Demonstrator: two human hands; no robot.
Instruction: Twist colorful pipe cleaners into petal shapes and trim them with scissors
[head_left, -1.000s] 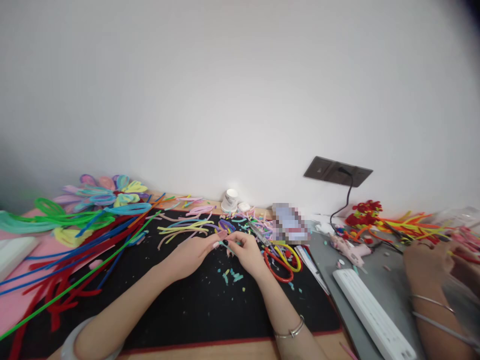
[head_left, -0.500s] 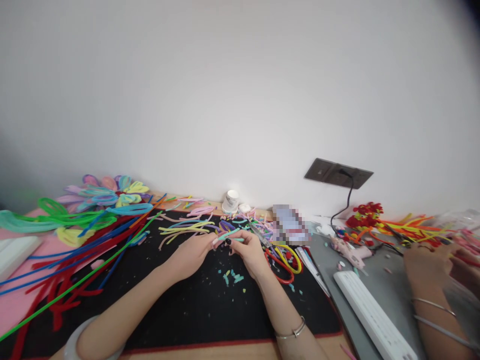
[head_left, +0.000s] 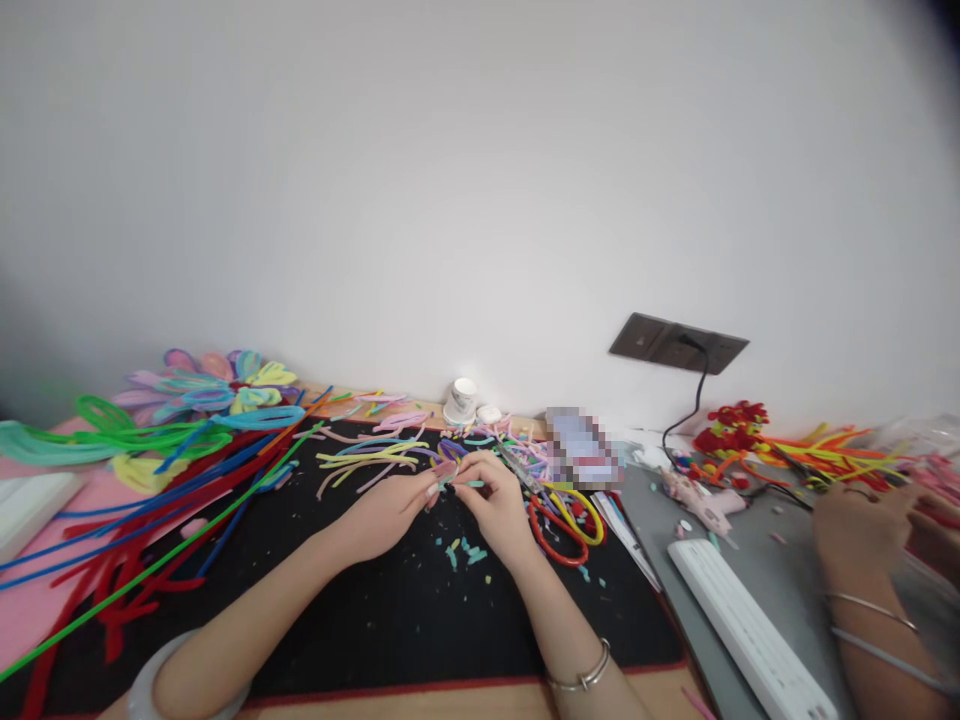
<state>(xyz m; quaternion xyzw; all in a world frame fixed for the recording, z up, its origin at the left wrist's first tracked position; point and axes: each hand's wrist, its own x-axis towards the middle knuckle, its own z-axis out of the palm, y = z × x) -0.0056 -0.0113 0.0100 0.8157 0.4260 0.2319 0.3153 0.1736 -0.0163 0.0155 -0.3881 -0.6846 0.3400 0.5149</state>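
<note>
My left hand [head_left: 397, 510] and my right hand [head_left: 489, 490] meet over the black mat [head_left: 420, 620]. Between their fingertips is a short teal pipe cleaner [head_left: 474, 484], whose end sticks out under my right fingers. Both hands are closed in a pinch on it, and the fingers cover most of its length. Behind the hands lie yellow and pink pipe cleaners [head_left: 367, 458]. Small teal clippings [head_left: 472, 552] are scattered on the mat just below the hands.
Red and blue pipe cleaners [head_left: 150, 530] spread at left beside a petal bundle [head_left: 217, 385]. A paper cup [head_left: 462, 400], a phone [head_left: 583, 450] and scissors [head_left: 559, 535] lie further back. At right are a glue gun [head_left: 705, 503], a power strip [head_left: 750, 630] and another person's hands [head_left: 862, 520].
My right hand has shifted slightly left and its fingers have closed in toward my left fingertips. The teal pipe cleaner now sits lower and is more covered.
</note>
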